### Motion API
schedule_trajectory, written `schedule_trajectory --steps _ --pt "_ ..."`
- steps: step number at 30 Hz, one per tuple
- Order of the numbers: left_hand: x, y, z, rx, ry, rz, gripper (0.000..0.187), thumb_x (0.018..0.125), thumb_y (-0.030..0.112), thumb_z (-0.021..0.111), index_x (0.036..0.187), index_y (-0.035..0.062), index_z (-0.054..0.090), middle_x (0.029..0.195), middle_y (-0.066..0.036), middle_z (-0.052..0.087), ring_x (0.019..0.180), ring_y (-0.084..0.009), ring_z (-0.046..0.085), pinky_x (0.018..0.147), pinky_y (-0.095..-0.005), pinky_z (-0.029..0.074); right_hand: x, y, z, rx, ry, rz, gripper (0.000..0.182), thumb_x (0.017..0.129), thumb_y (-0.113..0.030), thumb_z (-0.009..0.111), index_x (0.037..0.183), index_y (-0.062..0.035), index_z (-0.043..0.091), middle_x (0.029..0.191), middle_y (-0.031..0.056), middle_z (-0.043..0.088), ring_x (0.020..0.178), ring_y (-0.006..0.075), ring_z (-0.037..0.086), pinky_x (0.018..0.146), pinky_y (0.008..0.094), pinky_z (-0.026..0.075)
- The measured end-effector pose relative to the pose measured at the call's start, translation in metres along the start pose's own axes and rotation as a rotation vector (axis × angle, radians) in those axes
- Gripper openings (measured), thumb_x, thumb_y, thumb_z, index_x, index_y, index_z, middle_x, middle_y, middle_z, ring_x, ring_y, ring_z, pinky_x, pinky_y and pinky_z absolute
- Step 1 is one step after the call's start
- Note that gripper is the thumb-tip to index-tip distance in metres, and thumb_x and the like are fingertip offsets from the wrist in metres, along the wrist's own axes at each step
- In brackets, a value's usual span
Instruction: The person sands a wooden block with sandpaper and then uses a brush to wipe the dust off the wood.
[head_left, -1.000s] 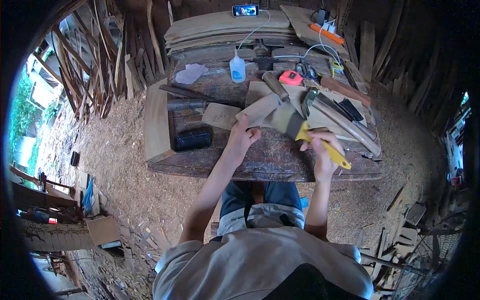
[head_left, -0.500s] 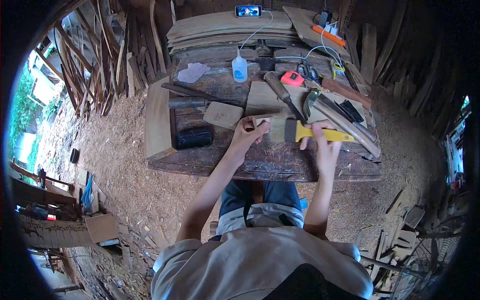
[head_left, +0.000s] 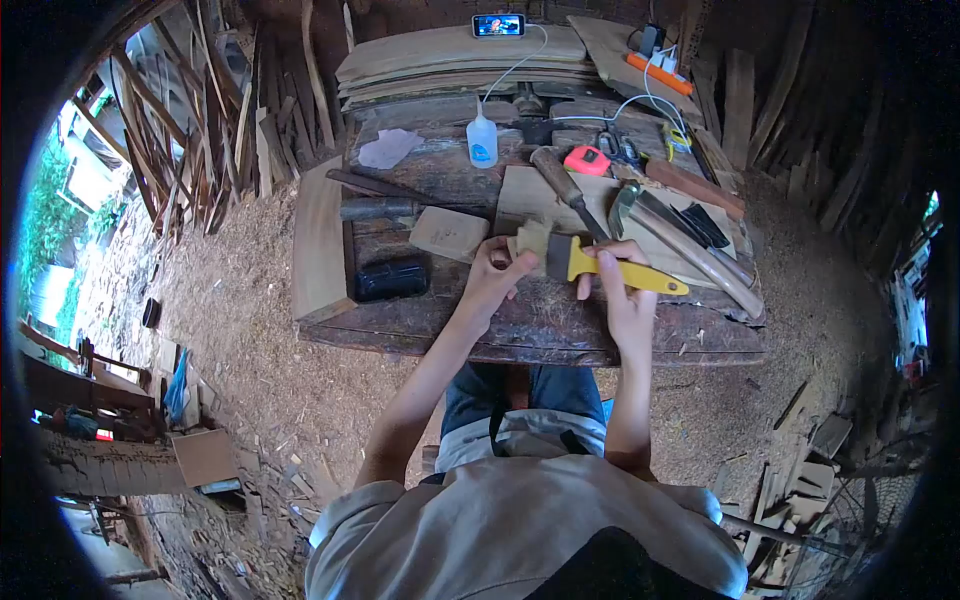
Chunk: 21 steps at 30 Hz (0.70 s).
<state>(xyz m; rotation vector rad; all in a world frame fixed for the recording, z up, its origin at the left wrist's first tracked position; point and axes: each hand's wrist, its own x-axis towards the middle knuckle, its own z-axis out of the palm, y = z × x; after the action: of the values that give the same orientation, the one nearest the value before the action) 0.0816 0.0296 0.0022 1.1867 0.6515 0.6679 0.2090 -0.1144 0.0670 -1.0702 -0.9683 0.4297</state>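
Note:
My right hand [head_left: 625, 290] grips the yellow handle of a paintbrush [head_left: 655, 281], its bristles pointing left. Those pale bristles are splayed against a small wooden piece [head_left: 503, 258] pinched in my left hand [head_left: 490, 285]; fingers and bristles cover most of that piece. Both hands are above the front part of the worn workbench [head_left: 420, 335]. Just beyond the brush lie a wooden-handled chisel [head_left: 557, 175] and a hammer-like tool [head_left: 690, 242] on a flat board [head_left: 520, 195]. A rounded wooden block [head_left: 448, 232] rests left of my left hand.
A glue-like bottle [head_left: 482, 142], a red tape measure [head_left: 586, 160] and a black object [head_left: 392, 279] sit on the bench. Farther back are stacked boards [head_left: 450, 60], a phone [head_left: 498, 25] and an orange power strip [head_left: 660, 74] with white cables. Wood shavings cover the floor.
My right hand has moved left with the paintbrush, and its bristles now bend up against the piece in my left hand. The left hand has hardly moved.

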Motion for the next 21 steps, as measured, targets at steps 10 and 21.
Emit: schedule_trajectory --steps 10,21 --pt "-0.002 0.005 0.008 0.08 0.042 0.017 0.087 0.071 0.048 0.087 0.128 -0.0028 0.045 0.096 -0.006 0.058 0.073 -0.0082 0.056 0.054 -0.0214 0.045 -0.015 -0.018 -0.073 -0.246 0.298 -0.035 0.02 0.103 -0.016 0.053 0.098 0.0014 0.061 0.085 0.0095 0.064 0.058 0.0102 0.054 0.052 0.0226 0.041" --pt "0.0 -0.001 0.004 0.111 0.065 0.061 0.082 0.074 0.039 0.087 0.128 -0.0062 0.044 0.107 -0.011 0.059 0.096 -0.0147 0.058 0.079 -0.0266 0.05 -0.012 -0.005 -0.02 -0.161 -0.03 0.045 0.017 0.104 -0.011 0.048 0.105 0.0027 0.059 0.095 0.0097 0.065 0.066 0.0119 0.057 0.063 0.0254 0.047"
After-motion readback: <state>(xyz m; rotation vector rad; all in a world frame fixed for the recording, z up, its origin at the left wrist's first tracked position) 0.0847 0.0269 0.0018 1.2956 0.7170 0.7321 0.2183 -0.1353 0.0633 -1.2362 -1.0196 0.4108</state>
